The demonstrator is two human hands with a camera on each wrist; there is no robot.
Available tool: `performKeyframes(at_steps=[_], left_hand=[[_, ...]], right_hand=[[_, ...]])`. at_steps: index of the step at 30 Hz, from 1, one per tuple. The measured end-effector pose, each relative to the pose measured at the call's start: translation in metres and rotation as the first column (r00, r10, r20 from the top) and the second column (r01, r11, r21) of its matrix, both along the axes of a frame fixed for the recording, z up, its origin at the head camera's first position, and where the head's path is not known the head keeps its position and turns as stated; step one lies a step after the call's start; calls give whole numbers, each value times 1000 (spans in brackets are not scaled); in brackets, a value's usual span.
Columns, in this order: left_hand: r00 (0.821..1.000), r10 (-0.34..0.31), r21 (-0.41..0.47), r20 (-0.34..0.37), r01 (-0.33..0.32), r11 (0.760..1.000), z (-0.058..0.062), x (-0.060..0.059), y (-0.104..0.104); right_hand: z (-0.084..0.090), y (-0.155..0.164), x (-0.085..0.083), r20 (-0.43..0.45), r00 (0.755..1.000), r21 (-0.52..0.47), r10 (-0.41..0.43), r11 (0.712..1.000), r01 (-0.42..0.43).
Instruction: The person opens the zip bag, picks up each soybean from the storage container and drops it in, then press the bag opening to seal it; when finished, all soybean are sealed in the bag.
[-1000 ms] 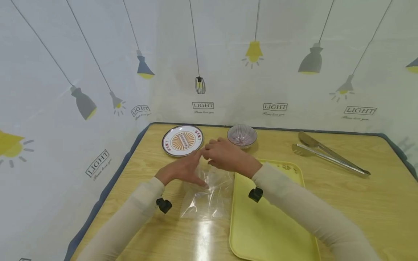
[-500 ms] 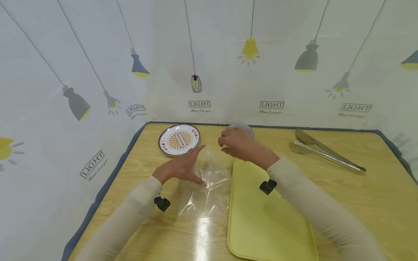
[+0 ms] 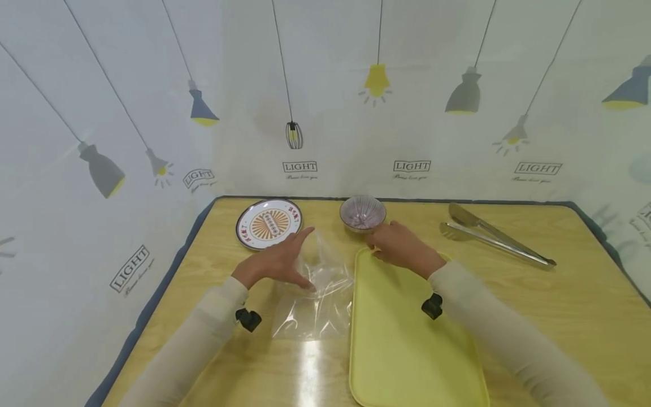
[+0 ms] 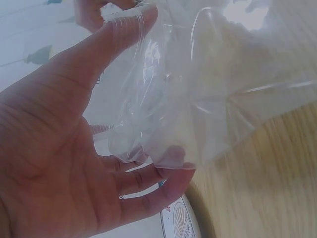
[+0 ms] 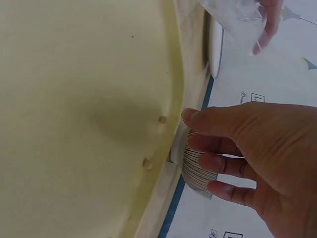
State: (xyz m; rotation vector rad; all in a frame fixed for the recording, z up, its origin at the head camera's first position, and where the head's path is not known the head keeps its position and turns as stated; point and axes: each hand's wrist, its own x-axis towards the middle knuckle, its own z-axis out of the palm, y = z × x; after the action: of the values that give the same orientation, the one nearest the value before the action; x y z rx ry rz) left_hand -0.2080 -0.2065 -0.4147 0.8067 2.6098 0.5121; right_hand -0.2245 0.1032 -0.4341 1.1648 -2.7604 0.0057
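Two bare hands work at a wooden table (image 3: 559, 305). The left hand (image 3: 274, 264) holds up the far end of a clear plastic bag (image 3: 317, 294), its fingers nearly straight and spread; in the left wrist view the thumb (image 4: 124, 29) lies along one side of the bag's mouth and the fingertips (image 4: 173, 178) along the other, so the film sits between them. The bag's near end lies flat on the table, just left of a yellow tray (image 3: 407, 350) and touching or almost touching its edge.

The right hand (image 3: 404, 249) rests over the tray's far left corner, right beside a small ribbed bowl (image 3: 363, 213). In the right wrist view its thumb and fingers (image 5: 223, 163) are loosely curved and slightly apart at the bowl's outer wall; whether they press on it or only lie against it cannot be told. Two small crumbs (image 5: 154, 141) sit on the tray near that corner.

A round patterned plate (image 3: 268, 223) lies beyond the left hand, and metal tongs (image 3: 493, 240) lie well to the right of the bowl.
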Motion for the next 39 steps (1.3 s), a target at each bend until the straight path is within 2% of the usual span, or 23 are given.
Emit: performKeyframes(at_steps=[6, 18, 24, 30, 34, 39], left_hand=[[1000, -3, 4, 15, 3, 1000, -2, -3, -2], [1000, -18, -10, 21, 18, 1000, 1, -5, -1], [999, -23, -17, 32, 24, 1000, -1, -8, -1], [999, -27, -27, 42, 28, 999, -1, -11, 0], [998, -34, -26, 49, 36, 999, -4, -14, 2], [997, -38, -19, 67, 40, 999, -6, -16, 5]], right_hand=[[-16, -4, 1, -55, 998, 16, -16, 1000, 17], [-20, -5, 3, -119, 993, 24, -9, 1000, 12], [-23, -5, 1, -122, 992, 19, 9, 1000, -7], [-10, -4, -1, -118, 993, 34, -8, 999, 12], [6, -8, 0, -115, 993, 3, -24, 1000, 24], [23, -20, 4, -111, 994, -40, 3, 999, -7]])
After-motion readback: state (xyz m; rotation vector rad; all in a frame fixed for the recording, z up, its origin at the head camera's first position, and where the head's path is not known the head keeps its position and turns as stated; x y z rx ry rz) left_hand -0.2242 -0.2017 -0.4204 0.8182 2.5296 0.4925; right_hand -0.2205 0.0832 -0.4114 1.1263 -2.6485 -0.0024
